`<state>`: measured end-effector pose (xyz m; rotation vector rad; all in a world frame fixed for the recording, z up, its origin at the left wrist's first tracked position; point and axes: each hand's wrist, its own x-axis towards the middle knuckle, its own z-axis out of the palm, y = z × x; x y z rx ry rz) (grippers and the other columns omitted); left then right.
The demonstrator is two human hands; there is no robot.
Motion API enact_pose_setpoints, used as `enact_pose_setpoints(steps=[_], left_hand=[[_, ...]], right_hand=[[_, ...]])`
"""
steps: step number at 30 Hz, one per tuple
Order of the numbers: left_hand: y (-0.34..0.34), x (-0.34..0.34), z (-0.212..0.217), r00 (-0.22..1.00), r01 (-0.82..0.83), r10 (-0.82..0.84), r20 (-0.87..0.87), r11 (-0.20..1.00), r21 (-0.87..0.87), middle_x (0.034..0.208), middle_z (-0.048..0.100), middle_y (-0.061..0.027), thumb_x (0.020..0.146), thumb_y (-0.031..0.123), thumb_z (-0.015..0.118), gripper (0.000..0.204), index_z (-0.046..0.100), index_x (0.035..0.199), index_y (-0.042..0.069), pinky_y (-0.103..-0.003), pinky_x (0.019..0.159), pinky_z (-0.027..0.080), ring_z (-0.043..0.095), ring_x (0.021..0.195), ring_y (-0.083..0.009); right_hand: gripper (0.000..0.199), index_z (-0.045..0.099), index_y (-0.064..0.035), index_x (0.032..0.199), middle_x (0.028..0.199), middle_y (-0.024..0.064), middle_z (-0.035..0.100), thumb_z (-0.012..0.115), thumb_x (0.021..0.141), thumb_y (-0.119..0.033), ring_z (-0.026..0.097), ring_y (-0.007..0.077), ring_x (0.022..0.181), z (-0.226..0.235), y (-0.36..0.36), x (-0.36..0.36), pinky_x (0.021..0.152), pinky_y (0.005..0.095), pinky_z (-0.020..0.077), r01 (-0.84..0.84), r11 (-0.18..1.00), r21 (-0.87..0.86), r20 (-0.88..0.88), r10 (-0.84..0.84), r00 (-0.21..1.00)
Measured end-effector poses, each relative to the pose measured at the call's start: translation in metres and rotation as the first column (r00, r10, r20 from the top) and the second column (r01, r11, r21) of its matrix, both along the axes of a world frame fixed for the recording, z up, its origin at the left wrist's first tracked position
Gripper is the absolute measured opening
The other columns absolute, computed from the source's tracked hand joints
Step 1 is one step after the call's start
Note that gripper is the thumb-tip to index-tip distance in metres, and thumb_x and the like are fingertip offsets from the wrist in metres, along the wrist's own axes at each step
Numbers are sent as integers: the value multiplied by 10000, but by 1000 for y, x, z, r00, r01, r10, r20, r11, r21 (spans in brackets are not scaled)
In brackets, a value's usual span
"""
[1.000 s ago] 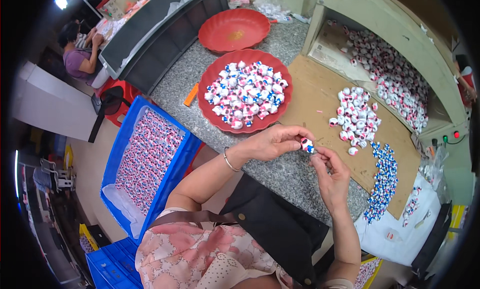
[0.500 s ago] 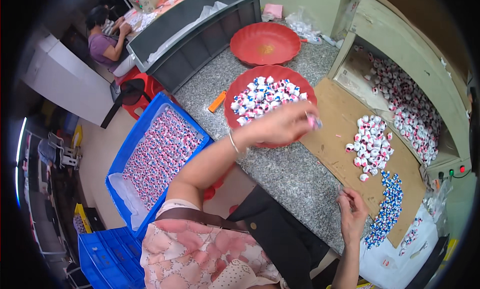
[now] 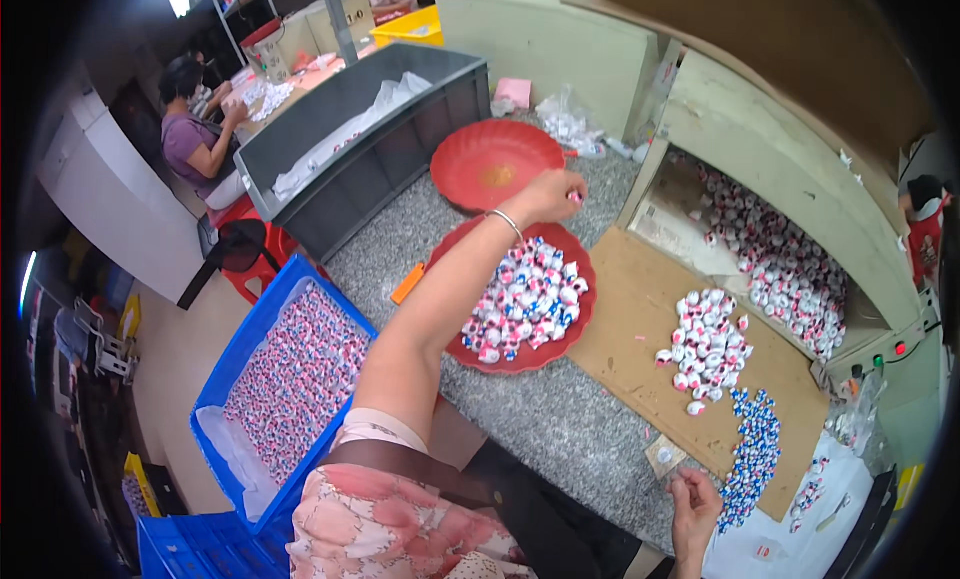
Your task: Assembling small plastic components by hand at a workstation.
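My left hand is raised over the gap between two red scalloped dishes, its fingers closed on a small pink-and-blue piece. Below my wrist, the nearer dish is filled with white, pink and blue pieces. The farther dish has only some yellowish bits at its bottom. At the counter's near edge, my right hand has its fingers curled against the thumb; what they hold, if anything, is hidden. Close to its fingertips lies a small square with a clear round spot. Small blue-and-white pieces are heaped beside it.
White-and-pink pieces are piled on a brown board before an open-fronted cabinet of similar pieces. A grey crate stands at the back. A blue tray of pieces is at left. One person sits beyond.
My left hand has moved away and leftward from the near dish's right edge toward the far dish, still holding a piece. The small square now shows beside my right hand. The view has shifted.
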<state>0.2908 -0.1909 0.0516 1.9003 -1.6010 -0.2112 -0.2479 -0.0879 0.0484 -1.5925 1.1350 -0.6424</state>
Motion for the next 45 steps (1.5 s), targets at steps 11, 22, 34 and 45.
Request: enact_pose_setpoints(steps=[11, 22, 34, 45], left_hand=[[-51, 29, -38, 905, 20, -164, 392, 938, 345, 880, 720, -167, 722, 150, 682, 167, 717, 866, 72, -428, 766, 558, 701, 849, -335], [63, -269, 12, 829, 558, -554, 70, 814, -163, 919, 625, -121, 859, 100, 669, 156, 656, 1004, 45, -429, 751, 523, 648, 883, -318], [57, -333, -51, 890, 455, -430, 151, 859, -235, 966, 530, -159, 822, -14, 586, 215, 559, 1034, -3, -443, 737, 513, 599, 888, -338], [76, -311, -25, 721, 416, -441, -535, 892, -175, 1033, 610, -87, 880, 18, 648, 290, 568, 1159, 8, -355, 754, 547, 651, 864, -211]], right_hand=[[149, 670, 41, 1042, 872, 61, 681, 642, 928, -51, 646, 126, 784, 10, 12, -20, 732, 262, 518, 79, 995, -58, -99, -84, 991], [101, 671, 19, 978, 914, 172, 679, 651, 879, 12, 665, 315, 798, -9, -46, -34, 721, 353, 527, -54, 813, -580, -360, -196, 912], [320, 645, -13, 1159, 1150, 180, 639, 687, 848, -79, 592, 370, 1084, -25, -172, 5, 949, 454, 471, -395, 732, -555, -580, 1, 815], [145, 689, 2, 962, 998, 152, 662, 678, 818, -1, 646, 350, 930, 0, -123, -40, 829, 420, 532, -266, 663, -700, -426, -89, 900]])
